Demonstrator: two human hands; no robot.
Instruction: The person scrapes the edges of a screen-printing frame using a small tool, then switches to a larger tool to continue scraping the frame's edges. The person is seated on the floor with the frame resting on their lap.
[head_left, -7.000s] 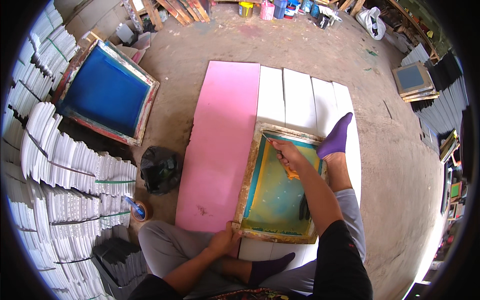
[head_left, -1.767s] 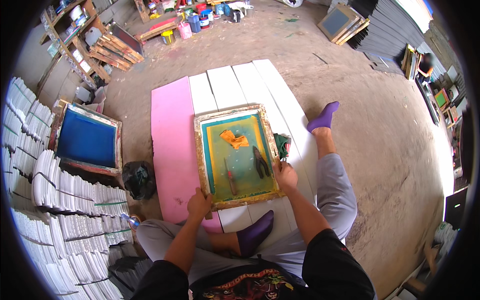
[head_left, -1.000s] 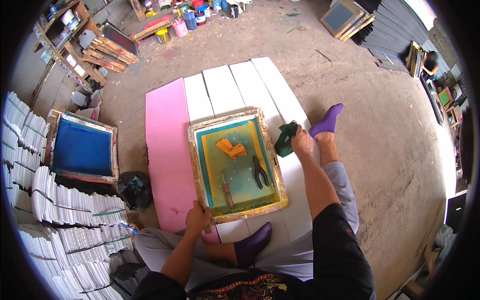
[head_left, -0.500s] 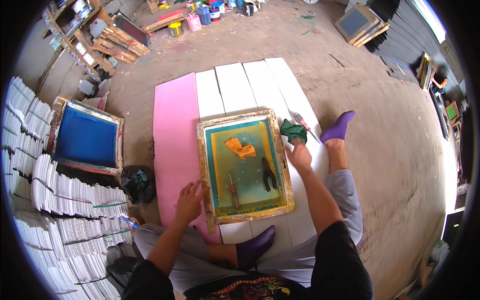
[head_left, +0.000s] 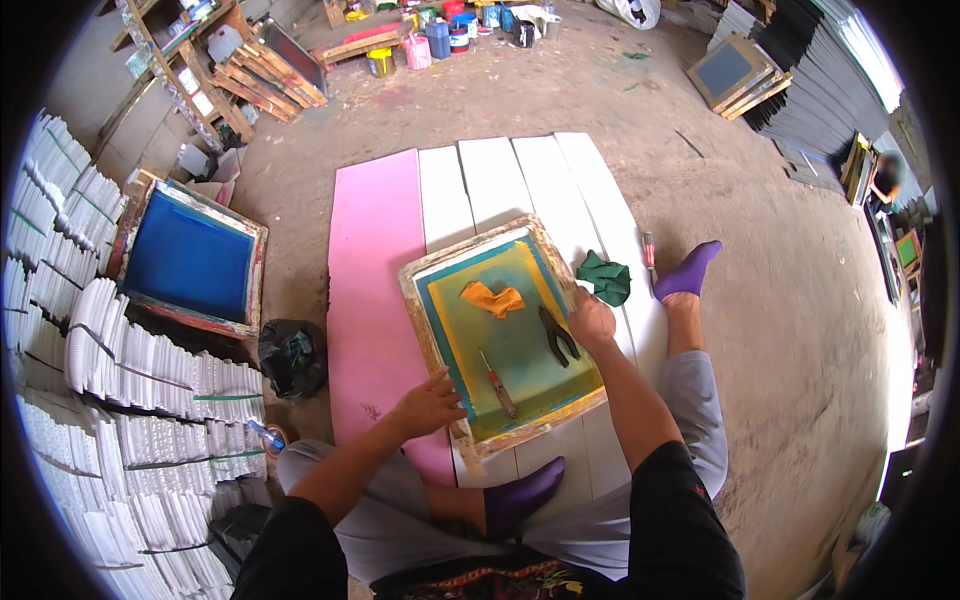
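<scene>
A wooden screen-printing frame [head_left: 428,345] with teal and yellow mesh lies tilted on the boards between my legs. My right hand [head_left: 592,322] is closed on its right rail. At the left rail, my left hand [head_left: 430,402] grips the edge, its fingers over the wood. On the mesh rest an orange cloth [head_left: 492,299], black-handled pliers [head_left: 557,337] and a slim screwdriver [head_left: 498,386]. Just beyond my right hand lies a crumpled green cloth [head_left: 604,278]. A red-handled screwdriver [head_left: 650,251] is beside my right foot.
Pink [head_left: 375,280] and white boards [head_left: 495,185] lie under the frame. To the left are a blue screen frame [head_left: 190,258], a black plastic bag [head_left: 292,358] and bundled white stacks [head_left: 150,370]. Paint containers [head_left: 438,40] stand far off; another person [head_left: 886,180] is at far right.
My right hand has let go of the green cloth and taken the frame's right rail. My left hand has closed on the left rail. The frame has turned counterclockwise, carrying its tools.
</scene>
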